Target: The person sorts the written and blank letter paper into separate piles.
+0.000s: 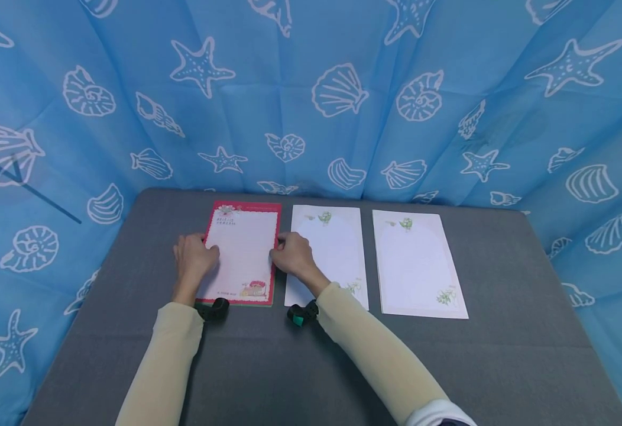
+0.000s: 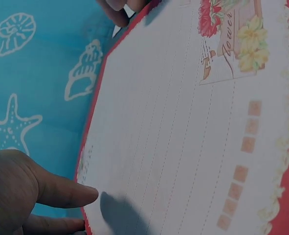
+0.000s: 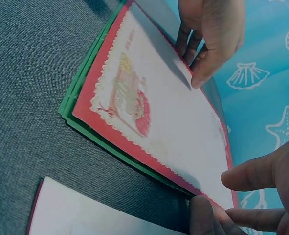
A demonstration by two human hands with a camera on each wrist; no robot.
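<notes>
A red-bordered sheet of letter paper (image 1: 242,254), lined and printed with flowers, lies over green-edged sheets (image 3: 71,110) at the left of the table. My left hand (image 1: 194,258) grips its left edge, the thumb (image 2: 68,192) on the printed side. Along the right edge my right hand (image 1: 295,255) holds the paper, thumb above and fingers at the rim. Both hands sit about halfway up the long sides. How far the fingers reach under the sheet is hidden. The green edges stick out slightly at the near end.
Two white stacks of letter paper with green leaf prints lie to the right, a middle one (image 1: 327,242) partly under my right forearm and a right one (image 1: 417,266). A grey cloth covers the table (image 1: 513,331). Behind hangs a blue shell-patterned curtain (image 1: 300,106).
</notes>
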